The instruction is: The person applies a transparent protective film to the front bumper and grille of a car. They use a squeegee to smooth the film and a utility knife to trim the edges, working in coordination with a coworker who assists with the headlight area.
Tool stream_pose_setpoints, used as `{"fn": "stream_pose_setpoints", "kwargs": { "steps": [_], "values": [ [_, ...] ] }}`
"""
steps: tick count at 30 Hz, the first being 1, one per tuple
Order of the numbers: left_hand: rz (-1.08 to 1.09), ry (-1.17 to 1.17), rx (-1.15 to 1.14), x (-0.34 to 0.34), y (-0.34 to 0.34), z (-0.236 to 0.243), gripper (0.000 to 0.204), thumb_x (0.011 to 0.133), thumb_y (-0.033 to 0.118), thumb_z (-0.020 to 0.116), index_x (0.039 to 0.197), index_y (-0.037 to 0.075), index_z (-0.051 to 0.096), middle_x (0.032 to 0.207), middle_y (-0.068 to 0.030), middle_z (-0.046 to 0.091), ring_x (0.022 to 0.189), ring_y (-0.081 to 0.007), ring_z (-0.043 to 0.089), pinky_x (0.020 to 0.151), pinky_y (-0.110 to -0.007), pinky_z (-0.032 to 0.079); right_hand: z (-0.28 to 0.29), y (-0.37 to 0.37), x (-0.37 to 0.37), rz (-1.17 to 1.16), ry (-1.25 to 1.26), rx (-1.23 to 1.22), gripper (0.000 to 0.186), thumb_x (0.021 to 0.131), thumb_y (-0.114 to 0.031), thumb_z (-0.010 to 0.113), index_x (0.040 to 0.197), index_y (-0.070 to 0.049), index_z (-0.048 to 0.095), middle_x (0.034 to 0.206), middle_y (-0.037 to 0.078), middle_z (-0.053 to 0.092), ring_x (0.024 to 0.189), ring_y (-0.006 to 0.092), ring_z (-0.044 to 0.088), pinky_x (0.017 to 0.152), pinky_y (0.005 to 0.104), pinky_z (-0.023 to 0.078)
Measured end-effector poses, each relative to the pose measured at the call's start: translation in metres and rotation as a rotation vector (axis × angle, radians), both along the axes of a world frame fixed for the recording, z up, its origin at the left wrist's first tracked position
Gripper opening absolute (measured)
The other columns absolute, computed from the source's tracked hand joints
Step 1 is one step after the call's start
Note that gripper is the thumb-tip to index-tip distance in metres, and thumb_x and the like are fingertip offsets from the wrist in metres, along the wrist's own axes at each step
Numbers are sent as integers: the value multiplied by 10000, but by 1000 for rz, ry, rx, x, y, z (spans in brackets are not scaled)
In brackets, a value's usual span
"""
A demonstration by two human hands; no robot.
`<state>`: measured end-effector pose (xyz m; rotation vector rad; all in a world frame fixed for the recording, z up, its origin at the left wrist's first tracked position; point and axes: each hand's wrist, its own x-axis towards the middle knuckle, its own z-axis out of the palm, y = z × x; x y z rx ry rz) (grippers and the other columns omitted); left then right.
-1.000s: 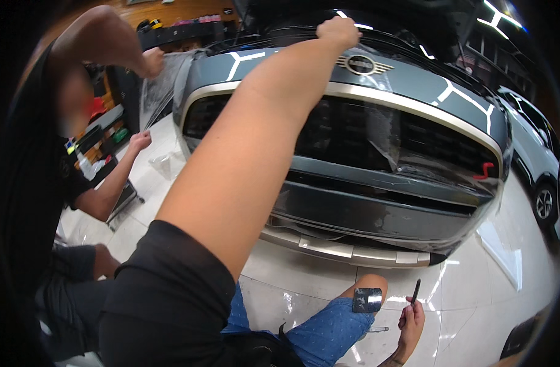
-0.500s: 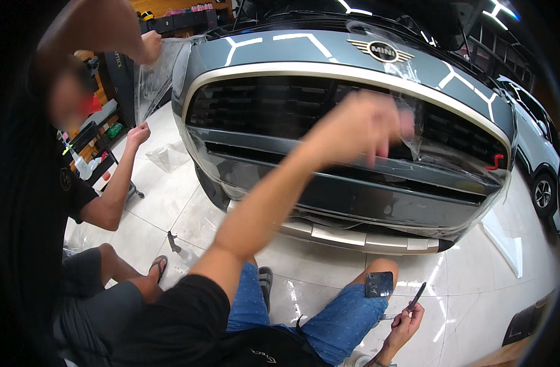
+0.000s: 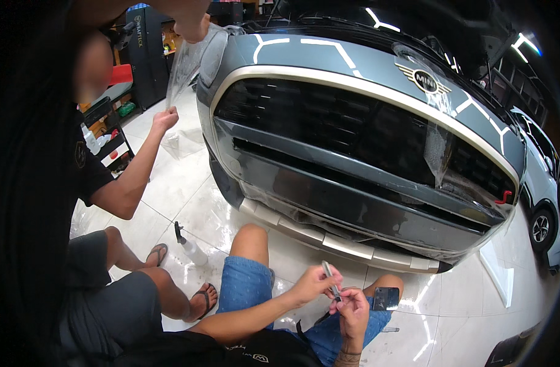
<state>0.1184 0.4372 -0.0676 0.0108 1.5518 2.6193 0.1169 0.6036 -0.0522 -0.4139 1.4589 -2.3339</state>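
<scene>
My left hand grips a slim silver knife-like tool, tilted, above my lap. My right hand has its fingers closed on the tool's dark lower end. A black phone lies on my right thigh. In front of me is a grey car bumper with a black grille, cream trim and a winged badge. Loose clear film hangs over the grille. A co-worker's hand grips clear film at the bumper's left corner, the other hand higher up.
The co-worker stands close at my left. A spray bottle stands on the tiled floor. A cart and black cabinet are behind. A white car is at right, with a white sheet lying nearby.
My left hand has come down from the bonnet edge, past the grille, to my lap, joining my right hand on the tool. The co-worker's hands have shifted rightward and up in view.
</scene>
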Motion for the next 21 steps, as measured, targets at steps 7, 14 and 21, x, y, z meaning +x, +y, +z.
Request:
{"fn": "stream_pose_setpoints", "kwargs": {
  "steps": [7,14,21],
  "values": [
    [-11,-37,484,2,-21,22,167,977,226,542,983,60,558,891,-25,591,777,-112,623,692,-241,547,9,-19,-19,258,-47,-508,356,777,-57,734,1066,35,547,997,159,552,876,282,631,806,370,532],
    [-179,3,321,15,-26,46,242,975,267,546,969,27,576,855,-69,631,728,-152,622,645,-259,498,34,-15,-19,368,55,-606,372,737,-131,792,1002,16,575,959,165,539,820,322,619,733,401,511],
    [-819,1141,-105,62,-13,167,227,927,210,600,987,-7,624,890,-103,592,859,-218,569,726,-329,459,92,24,-56,1032,430,-1146,330,873,-108,676,1163,-13,550,1034,107,545,856,247,591,735,371,470]
  ]
}}
